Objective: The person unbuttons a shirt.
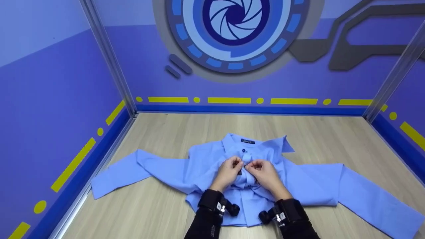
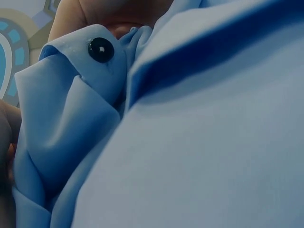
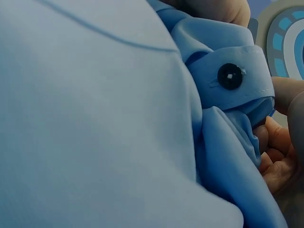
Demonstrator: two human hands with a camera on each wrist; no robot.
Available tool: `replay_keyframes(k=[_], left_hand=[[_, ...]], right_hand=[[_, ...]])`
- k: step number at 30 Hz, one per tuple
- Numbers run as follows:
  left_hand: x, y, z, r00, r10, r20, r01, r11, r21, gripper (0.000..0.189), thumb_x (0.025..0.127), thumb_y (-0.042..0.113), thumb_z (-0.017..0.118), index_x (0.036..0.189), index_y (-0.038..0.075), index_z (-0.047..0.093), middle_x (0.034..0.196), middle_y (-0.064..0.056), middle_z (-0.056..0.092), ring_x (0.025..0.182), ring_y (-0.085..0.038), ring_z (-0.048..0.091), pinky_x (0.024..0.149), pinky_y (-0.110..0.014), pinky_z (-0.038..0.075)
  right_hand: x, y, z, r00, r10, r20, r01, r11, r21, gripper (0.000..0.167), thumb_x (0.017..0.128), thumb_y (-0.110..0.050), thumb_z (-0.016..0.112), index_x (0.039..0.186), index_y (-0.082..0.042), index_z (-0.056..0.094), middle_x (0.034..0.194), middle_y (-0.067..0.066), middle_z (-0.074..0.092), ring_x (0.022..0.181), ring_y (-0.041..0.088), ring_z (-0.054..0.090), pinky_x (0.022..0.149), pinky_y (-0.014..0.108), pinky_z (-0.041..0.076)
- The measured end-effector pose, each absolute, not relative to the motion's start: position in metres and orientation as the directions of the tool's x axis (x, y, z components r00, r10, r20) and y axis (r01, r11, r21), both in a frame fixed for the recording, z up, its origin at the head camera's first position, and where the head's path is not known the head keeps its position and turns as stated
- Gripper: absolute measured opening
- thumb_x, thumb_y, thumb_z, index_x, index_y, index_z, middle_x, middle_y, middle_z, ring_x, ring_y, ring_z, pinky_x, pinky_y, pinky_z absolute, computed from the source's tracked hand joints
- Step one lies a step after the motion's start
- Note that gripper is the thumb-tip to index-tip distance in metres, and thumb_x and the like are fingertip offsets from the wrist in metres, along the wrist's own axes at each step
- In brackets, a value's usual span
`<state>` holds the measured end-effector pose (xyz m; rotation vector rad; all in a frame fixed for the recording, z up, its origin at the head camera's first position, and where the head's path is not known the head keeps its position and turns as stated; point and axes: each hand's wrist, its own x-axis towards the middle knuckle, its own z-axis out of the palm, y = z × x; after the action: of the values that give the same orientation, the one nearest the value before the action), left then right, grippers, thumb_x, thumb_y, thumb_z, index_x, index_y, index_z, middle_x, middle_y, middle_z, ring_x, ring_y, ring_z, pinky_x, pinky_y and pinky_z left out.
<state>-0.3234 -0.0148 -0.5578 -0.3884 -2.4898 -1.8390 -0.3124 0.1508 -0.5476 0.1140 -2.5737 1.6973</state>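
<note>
A light blue long-sleeved shirt (image 1: 206,156) lies front up, its collar at the far side. My left hand (image 1: 227,172) pinches the front placket a little below the collar. Close beside it, my right hand (image 1: 265,172) pinches the same strip, fingertips nearly meeting the left ones. Bunched cloth rises between the two hands. In the left wrist view a dark button (image 2: 101,50) sits on a folded part of the placket, and the right wrist view also shows a dark button (image 3: 230,76) on raised fabric. Near the collar, another dark button (image 1: 244,150) shows. Loose cloth hides part of the fingers.
Both sleeves stretch sideways, the left sleeve (image 1: 116,174) bent and the right sleeve (image 1: 375,199) reaching the table's right side. A black label (image 1: 248,141) is inside the collar. The wooden table (image 1: 159,132) is bordered by blue-purple panels (image 1: 132,66) at the back and sides.
</note>
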Motion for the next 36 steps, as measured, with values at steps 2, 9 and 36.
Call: replay_keyframes(k=[2,9,36], left_hand=[[-0.323,-0.014,-0.556,-0.972,0.185,0.147,0.194,0.267,0.944,0.012,0.101,0.016,0.062,0.09,0.011,0.062,0.079,0.008,0.057,0.071,-0.006,0.054,0.069,-0.025,0.046],[-0.323,-0.015,-0.554,-0.983,0.141,0.115,0.144,0.22,0.965,0.013,0.097,0.017,0.068,0.087,0.01,0.064,0.076,0.006,0.058,0.068,-0.007,0.056,0.065,-0.024,0.048],[-0.321,-0.016,-0.556,-0.968,0.202,0.146,0.182,0.173,0.968,0.013,0.099,0.013,0.065,0.088,0.007,0.061,0.075,0.005,0.058,0.066,-0.007,0.056,0.062,-0.023,0.047]], right_hand=[[-0.313,0.151,-0.547,-0.995,-0.014,0.096,-0.094,0.384,-0.918,0.015,0.091,-0.016,0.075,0.085,-0.003,0.071,0.076,0.002,0.065,0.066,0.013,0.058,0.059,0.022,0.046],[-0.314,0.15,-0.549,-0.997,0.009,0.075,-0.07,0.274,-0.959,0.016,0.092,-0.016,0.075,0.089,0.0,0.071,0.081,0.004,0.067,0.072,0.014,0.06,0.064,0.021,0.048],[-0.312,0.149,-0.548,-0.994,-0.008,0.108,-0.104,0.356,-0.929,0.014,0.094,-0.015,0.072,0.089,-0.002,0.068,0.082,0.004,0.064,0.071,0.012,0.058,0.063,0.022,0.046]])
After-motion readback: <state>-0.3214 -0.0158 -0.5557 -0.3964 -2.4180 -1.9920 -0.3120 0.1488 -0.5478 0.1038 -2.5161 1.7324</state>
